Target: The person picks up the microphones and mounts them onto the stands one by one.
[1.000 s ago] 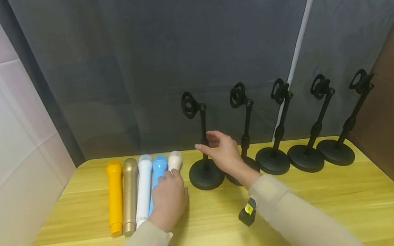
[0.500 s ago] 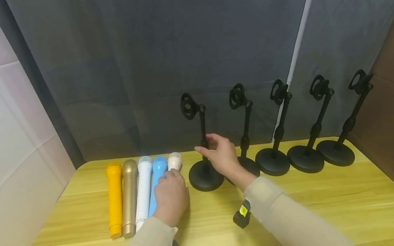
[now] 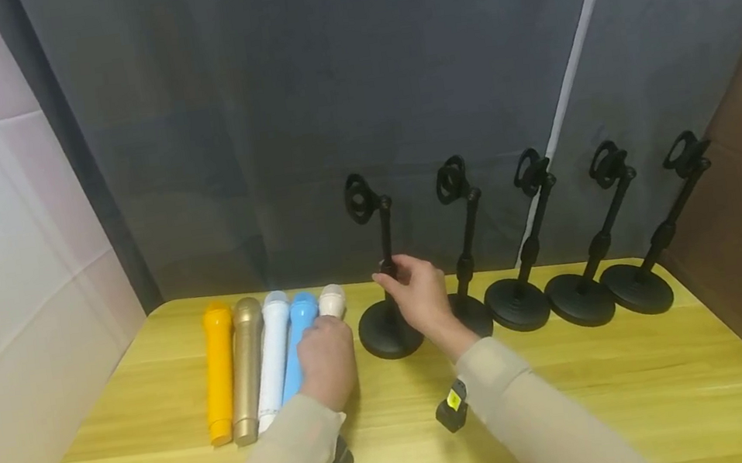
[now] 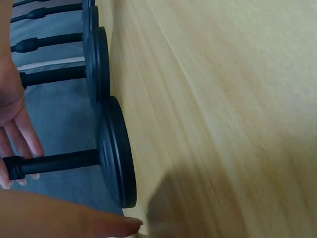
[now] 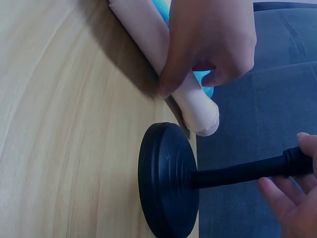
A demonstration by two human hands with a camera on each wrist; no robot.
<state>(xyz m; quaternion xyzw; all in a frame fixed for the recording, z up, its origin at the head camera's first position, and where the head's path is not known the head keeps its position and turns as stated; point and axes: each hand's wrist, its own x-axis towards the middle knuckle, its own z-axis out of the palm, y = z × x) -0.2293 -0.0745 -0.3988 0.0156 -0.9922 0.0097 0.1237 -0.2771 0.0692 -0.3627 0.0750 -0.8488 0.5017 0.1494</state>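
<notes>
While the left hand (image 3: 327, 360) pinches the pale microphone (image 3: 332, 301) left of centre, the right hand (image 3: 422, 295) pinches the leftmost black stand (image 3: 386, 240) near mid-frame.

Yellowish wood-grain bench (image 3: 135, 419), rounded off far L, carries, side by side on L, yellow mic (image 3: 219, 373), gold mic (image 3: 247, 373), white mic (image 3: 274, 361), lt-blue mic (image 3: 298, 331) & pale-pink mic (image 3: 332, 301) (R end, partly hidden), + row of blk stands (image 3: 533, 241), 5 pcs, ctr to R, on rd bases (image 3: 518, 306).
</notes>
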